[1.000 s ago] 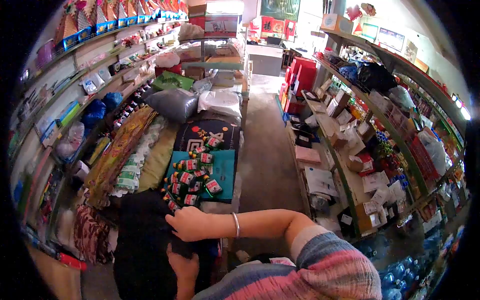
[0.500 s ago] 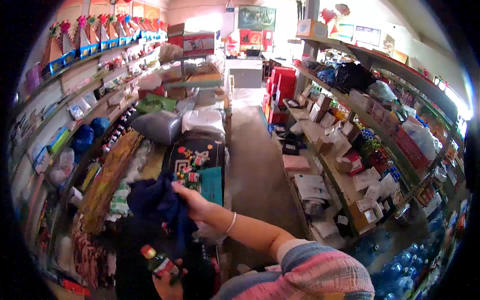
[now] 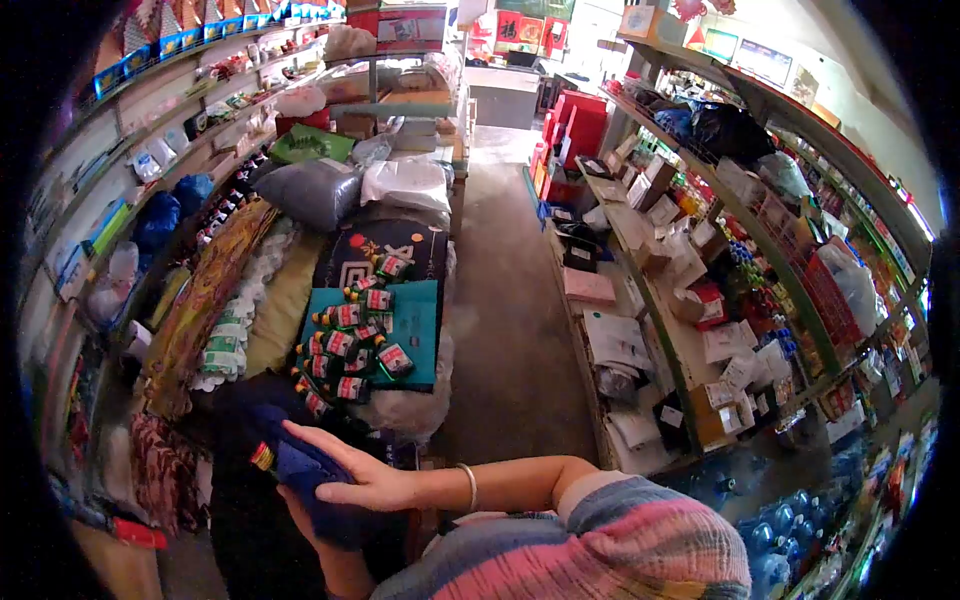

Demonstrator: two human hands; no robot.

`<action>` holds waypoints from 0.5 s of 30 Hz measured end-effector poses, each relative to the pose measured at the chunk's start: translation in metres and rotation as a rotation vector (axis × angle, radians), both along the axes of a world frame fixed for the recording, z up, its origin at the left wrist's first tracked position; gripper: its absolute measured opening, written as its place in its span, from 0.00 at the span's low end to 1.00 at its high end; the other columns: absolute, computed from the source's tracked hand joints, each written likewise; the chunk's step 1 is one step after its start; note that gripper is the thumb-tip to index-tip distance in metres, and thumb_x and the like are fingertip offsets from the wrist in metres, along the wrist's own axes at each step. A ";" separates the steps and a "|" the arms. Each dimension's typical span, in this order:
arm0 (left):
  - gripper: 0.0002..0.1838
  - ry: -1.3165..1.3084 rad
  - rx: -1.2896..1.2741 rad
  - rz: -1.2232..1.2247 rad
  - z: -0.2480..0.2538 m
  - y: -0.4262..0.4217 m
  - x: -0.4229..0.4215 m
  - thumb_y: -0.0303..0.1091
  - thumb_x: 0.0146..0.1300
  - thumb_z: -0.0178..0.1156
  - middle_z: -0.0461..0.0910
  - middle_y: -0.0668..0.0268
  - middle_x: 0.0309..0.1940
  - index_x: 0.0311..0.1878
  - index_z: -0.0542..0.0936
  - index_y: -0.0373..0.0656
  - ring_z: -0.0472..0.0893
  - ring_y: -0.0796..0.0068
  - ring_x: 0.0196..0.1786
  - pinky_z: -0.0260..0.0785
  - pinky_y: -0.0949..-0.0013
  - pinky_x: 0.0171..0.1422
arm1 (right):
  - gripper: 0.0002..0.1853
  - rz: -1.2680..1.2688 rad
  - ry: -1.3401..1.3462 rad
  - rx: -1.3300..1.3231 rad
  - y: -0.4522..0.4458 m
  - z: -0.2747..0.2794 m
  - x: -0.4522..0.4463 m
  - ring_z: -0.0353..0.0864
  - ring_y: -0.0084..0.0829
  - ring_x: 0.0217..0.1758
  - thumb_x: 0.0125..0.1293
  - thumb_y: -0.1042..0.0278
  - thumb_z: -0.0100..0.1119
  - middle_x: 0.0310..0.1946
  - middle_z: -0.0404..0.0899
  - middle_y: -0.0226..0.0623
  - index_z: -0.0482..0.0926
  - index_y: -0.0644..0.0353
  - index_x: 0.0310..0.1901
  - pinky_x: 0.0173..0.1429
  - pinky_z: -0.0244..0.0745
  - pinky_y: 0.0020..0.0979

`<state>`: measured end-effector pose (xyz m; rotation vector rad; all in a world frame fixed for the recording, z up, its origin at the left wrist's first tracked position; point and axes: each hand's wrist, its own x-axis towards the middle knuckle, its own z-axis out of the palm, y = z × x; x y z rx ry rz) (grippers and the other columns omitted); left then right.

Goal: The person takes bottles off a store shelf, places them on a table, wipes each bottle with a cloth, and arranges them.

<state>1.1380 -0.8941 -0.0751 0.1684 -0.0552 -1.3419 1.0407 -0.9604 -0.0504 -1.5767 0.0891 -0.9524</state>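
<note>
"Shelves (image 3: 665, 330) run along both sides of the aisle (image 3: 505, 290). Where is the bottle (image 3: 262, 456)?"

"Up in the person's hands, above a black cloth (image 3: 245, 540). Blue cloth (image 3: 305, 468) covers most of it; its red-and-yellow top pokes out, tilted to the left."

"How do the hands sit?"

"The right hand (image 3: 365, 478), with a bracelet (image 3: 471, 487) at the wrist, grips the blue cloth from above, fingers stretched along it and thumb set apart. The left hand (image 3: 302, 515) holds the wrapped bottle from below, though I can't make out most of its fingers."

"And just past them?"

"More bottles (image 3: 343, 344) with red-and-white labels, bunched together, many lying partly on a teal sheet (image 3: 415, 330). That sheet rests on a dark patterned cloth (image 3: 385, 242)."

"Farther back?"

"A grey bag (image 3: 312, 192) and a white bag (image 3: 405, 187), side by side, with a green bag (image 3: 310, 145) behind the grey one."
</note>
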 end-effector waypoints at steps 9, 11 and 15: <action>0.35 0.268 -0.075 0.047 -0.023 -0.006 0.000 0.57 0.66 0.46 0.58 0.61 0.65 0.69 0.54 0.46 0.61 0.63 0.66 0.55 0.59 0.69 | 0.44 -0.178 0.023 -0.141 0.014 -0.011 0.007 0.44 0.40 0.73 0.55 0.58 0.64 0.69 0.49 0.45 0.50 0.62 0.69 0.72 0.39 0.37; 0.34 -0.002 -0.093 0.214 -0.057 -0.009 0.004 0.54 0.67 0.46 0.57 0.61 0.65 0.69 0.53 0.45 0.60 0.64 0.66 0.53 0.60 0.69 | 0.45 -0.195 0.087 -0.176 0.015 -0.012 0.005 0.46 0.40 0.73 0.53 0.62 0.66 0.68 0.50 0.45 0.50 0.62 0.69 0.72 0.41 0.36; 0.30 -0.761 0.170 0.498 -0.052 -0.021 0.008 0.47 0.70 0.42 0.58 0.60 0.65 0.70 0.51 0.44 0.63 0.64 0.65 0.57 0.61 0.67 | 0.44 -0.127 0.158 -0.036 0.003 -0.007 0.002 0.53 0.33 0.70 0.53 0.70 0.64 0.67 0.53 0.41 0.50 0.60 0.69 0.70 0.47 0.32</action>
